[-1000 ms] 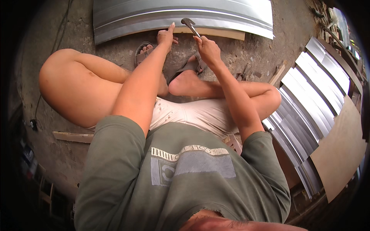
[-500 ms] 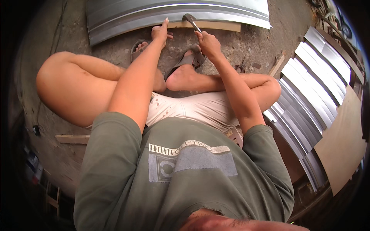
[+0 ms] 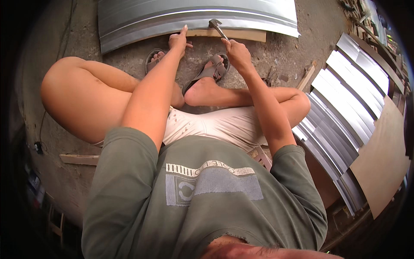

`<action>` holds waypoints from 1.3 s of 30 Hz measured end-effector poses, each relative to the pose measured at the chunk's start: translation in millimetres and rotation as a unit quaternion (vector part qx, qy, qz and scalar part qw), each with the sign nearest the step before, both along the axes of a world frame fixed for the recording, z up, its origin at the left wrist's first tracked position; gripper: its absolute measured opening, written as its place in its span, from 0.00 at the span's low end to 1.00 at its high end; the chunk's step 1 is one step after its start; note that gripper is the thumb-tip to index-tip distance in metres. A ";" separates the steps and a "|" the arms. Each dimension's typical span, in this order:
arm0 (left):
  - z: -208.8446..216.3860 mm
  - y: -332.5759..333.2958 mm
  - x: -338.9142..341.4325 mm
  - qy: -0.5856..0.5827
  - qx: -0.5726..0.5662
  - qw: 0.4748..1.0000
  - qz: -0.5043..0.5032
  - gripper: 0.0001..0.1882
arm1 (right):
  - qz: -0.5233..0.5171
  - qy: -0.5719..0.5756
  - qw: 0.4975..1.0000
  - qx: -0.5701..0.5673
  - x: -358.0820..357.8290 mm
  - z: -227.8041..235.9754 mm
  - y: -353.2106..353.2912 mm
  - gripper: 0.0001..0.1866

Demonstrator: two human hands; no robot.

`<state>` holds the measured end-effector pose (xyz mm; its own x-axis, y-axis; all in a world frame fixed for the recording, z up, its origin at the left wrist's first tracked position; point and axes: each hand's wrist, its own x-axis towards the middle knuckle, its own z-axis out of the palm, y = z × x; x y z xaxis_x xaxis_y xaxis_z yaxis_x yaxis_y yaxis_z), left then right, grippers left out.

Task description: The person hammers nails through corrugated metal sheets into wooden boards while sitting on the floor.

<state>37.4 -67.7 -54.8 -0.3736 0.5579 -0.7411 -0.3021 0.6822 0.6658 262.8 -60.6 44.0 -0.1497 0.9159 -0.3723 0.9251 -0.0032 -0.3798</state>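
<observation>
Hammer (image 3: 219,30) head's turned, shifted right — clamped in the right hand (image 3: 237,52); left hand (image 3: 177,43) at the edge of the metal sheet (image 3: 196,16), grip unclear — seemingly mid-swing.

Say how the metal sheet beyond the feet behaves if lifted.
The ridged metal sheet looks thin-edged, so probably light for its size. Its lengthwise ridges likely stiffen it; the wooden strip under its near edge may help, if fastened. The smooth, shiny surface could be slippery.
</observation>
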 end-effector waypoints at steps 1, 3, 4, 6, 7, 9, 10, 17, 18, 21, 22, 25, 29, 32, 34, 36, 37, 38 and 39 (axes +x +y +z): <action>2.4 0.0 3.7 -0.004 0.008 1.000 -0.003 0.34 | -0.008 0.004 1.000 0.002 4.3 5.5 -4.2 0.30; 7.9 11.5 8.4 0.025 0.018 0.999 -0.010 0.34 | -0.043 0.010 0.999 -0.025 10.9 -0.4 -6.2 0.31; 5.4 4.2 10.2 0.039 0.016 0.999 -0.020 0.34 | -0.032 0.002 0.999 -0.039 13.3 -2.0 -17.1 0.31; 4.6 4.1 11.8 -0.012 0.017 1.000 -0.016 0.37 | -0.012 -0.015 1.000 -0.025 16.3 7.5 6.4 0.31; 5.9 5.3 9.0 -0.010 0.006 1.000 -0.011 0.38 | -0.021 -0.021 0.999 -0.037 16.4 15.8 11.3 0.32; 11.4 5.5 3.8 -0.005 -0.011 1.000 -0.010 0.40 | -0.090 0.052 0.995 0.004 32.6 21.2 15.7 0.33; 15.2 8.1 7.3 -0.003 -0.012 1.000 -0.018 0.41 | -0.125 0.084 0.988 0.028 51.0 19.4 17.9 0.33; 13.0 2.0 10.2 0.158 -0.069 0.983 0.060 0.44 | -0.541 0.305 0.783 0.035 150.4 -4.7 17.8 0.20; 10.0 7.0 13.6 0.190 -0.061 0.975 0.097 0.43 | -0.584 0.332 0.740 0.027 171.2 -17.3 16.8 0.19; 0.2 25.8 27.0 0.072 0.022 0.980 0.184 0.32 | -0.670 0.328 0.662 0.072 227.2 -40.7 15.8 0.18; -5.3 38.0 0.4 0.024 0.060 0.975 0.213 0.23 | -0.669 0.290 0.675 0.110 207.9 -36.4 32.1 0.20; 1.6 18.7 -35.4 -0.033 0.067 0.952 0.295 0.17 | -0.570 0.002 0.819 0.072 130.6 -18.6 24.8 0.30; 10.2 35.0 -50.9 -0.047 0.099 0.945 0.308 0.15 | -0.569 0.130 0.799 0.143 164.2 -29.6 44.6 0.39; 15.0 39.1 -65.6 -0.023 0.103 0.944 0.312 0.14 | -0.620 0.324 0.701 0.137 177.0 -41.0 49.2 0.39; 14.9 31.3 -107.7 0.004 0.119 0.938 0.327 0.14 | -0.646 0.431 0.621 0.109 145.7 -38.2 53.1 0.39; 13.1 25.6 -130.3 0.013 0.112 0.942 0.317 0.14 | -0.621 0.479 0.611 0.107 133.9 -37.8 56.9 0.38; 12.1 25.2 -130.7 0.013 0.103 0.945 0.311 0.14 | -0.609 0.500 0.606 0.112 138.4 -40.0 59.7 0.38; 11.3 24.9 -131.7 0.014 0.095 0.948 0.305 0.14 | -0.605 0.503 0.610 0.100 142.4 -42.6 61.6 0.37; 10.6 24.9 -132.5 0.018 0.097 0.945 0.311 0.15 | -0.600 0.506 0.613 0.087 146.1 -45.5 63.4 0.36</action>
<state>-95.1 -42.8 -44.3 -0.6960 0.3467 -0.6288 -0.5799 0.2449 0.7770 408.9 2.8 -1.5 0.5982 0.6048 -0.5257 -0.4139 -0.3286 -0.8490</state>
